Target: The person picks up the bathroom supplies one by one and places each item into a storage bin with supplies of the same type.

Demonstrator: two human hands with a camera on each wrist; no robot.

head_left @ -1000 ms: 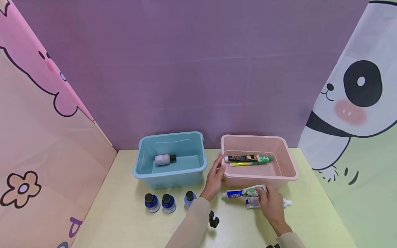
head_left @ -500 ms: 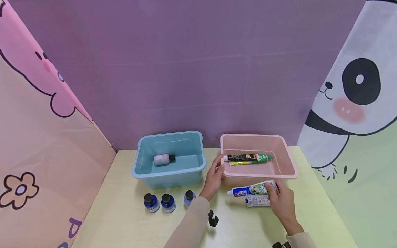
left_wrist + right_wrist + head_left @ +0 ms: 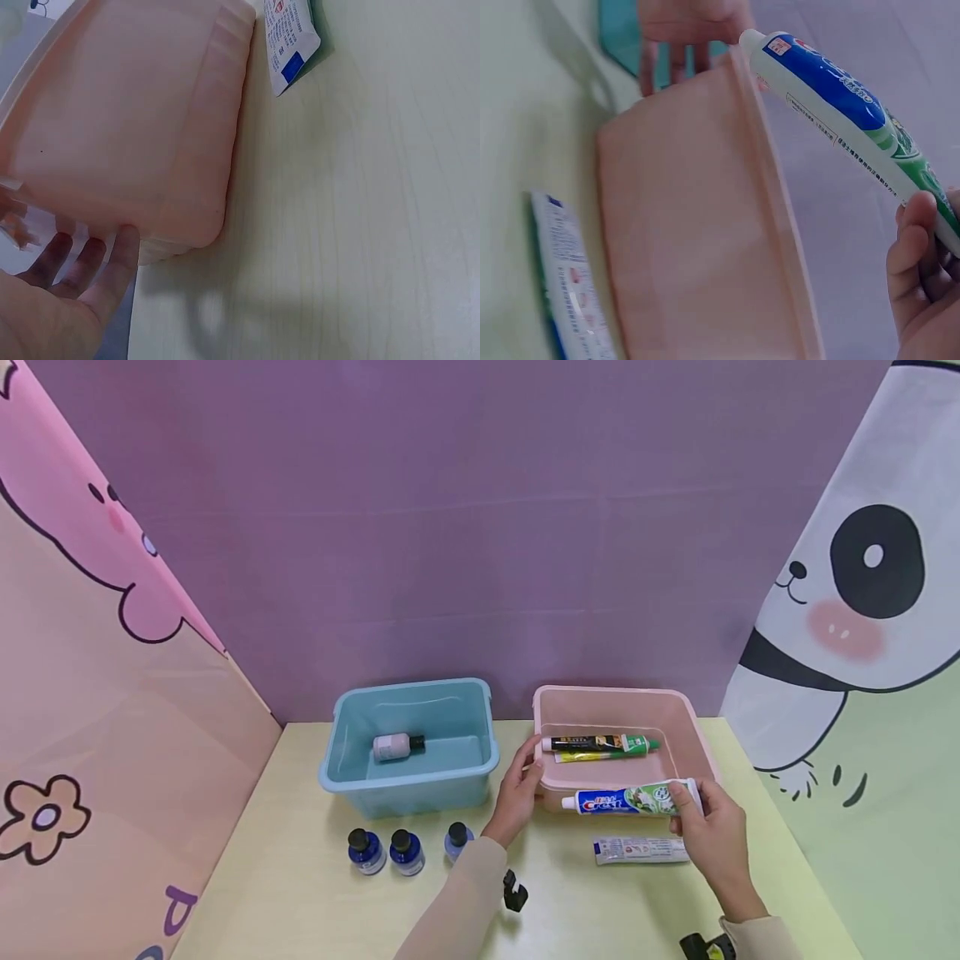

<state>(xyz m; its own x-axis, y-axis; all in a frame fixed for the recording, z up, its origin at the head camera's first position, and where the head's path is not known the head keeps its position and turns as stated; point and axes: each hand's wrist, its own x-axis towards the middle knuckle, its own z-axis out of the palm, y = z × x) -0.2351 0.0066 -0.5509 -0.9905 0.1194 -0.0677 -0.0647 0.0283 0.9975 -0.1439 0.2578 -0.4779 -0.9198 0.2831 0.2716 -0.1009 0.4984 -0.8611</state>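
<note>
My right hand (image 3: 716,839) pinches a blue, white and green toothpaste tube (image 3: 626,800) between thumb and fingers near its flat end. The tube is lifted in front of the pink bin (image 3: 630,797), its white cap pointing left. In the right wrist view the toothpaste tube (image 3: 840,101) slants beside the bin's rim. At the bin's left end, my left hand (image 3: 516,795) rests its fairly straight fingers (image 3: 116,270) against the outside wall. Another pale tube (image 3: 641,850) lies on the table below the held one. Inside the bin are a black-and-green tube (image 3: 592,743) and a yellow-green tube (image 3: 592,757).
Left of the pink bin stands a blue bin (image 3: 412,785) with a pale pink bottle (image 3: 392,747) lying in it. Two dark blue bottles (image 3: 407,853) and a lighter blue bottle (image 3: 457,841) stand in front, the last partly behind my left sleeve. A purple backdrop (image 3: 480,543) rises behind.
My right hand has raised the toothpaste tube off the table and carried it right and toward the pink bin, uncovering more of the pale tube below. The left hand stays in place.
</note>
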